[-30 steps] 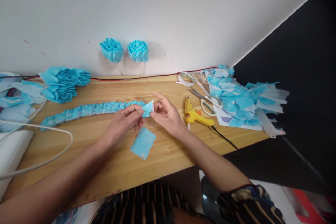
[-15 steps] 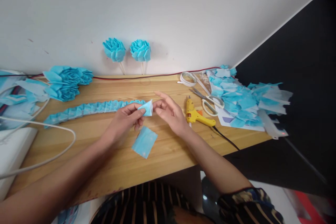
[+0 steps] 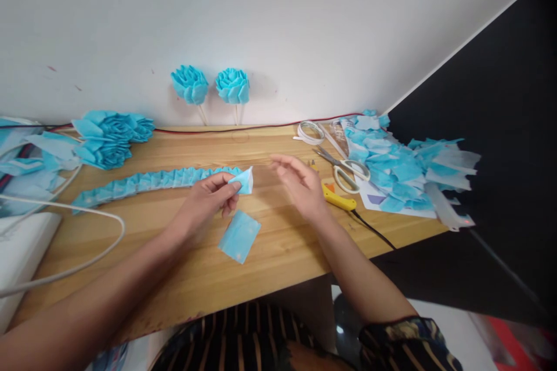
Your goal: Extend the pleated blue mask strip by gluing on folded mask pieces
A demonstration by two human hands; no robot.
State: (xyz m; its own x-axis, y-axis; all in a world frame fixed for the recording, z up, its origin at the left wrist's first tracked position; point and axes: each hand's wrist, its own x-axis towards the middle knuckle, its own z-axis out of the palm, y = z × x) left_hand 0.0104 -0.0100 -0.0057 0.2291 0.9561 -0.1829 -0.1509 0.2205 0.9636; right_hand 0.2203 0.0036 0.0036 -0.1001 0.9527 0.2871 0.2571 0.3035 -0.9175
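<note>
There is just one camera, and it sits on the person's head. It looks forward and down at the wooden table [image 3: 183, 278], from close enough that both arms reach into the picture from the bottom. The white wall [image 3: 278, 23] fills the top. The table's right end and the dark floor [image 3: 500, 127] beyond it show on the right

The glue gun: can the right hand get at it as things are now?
Probably yes. The right hand hovers open just above the glue gun, holds nothing, and nothing lies between them. The scissors lie beside the gun, not on it.
</note>
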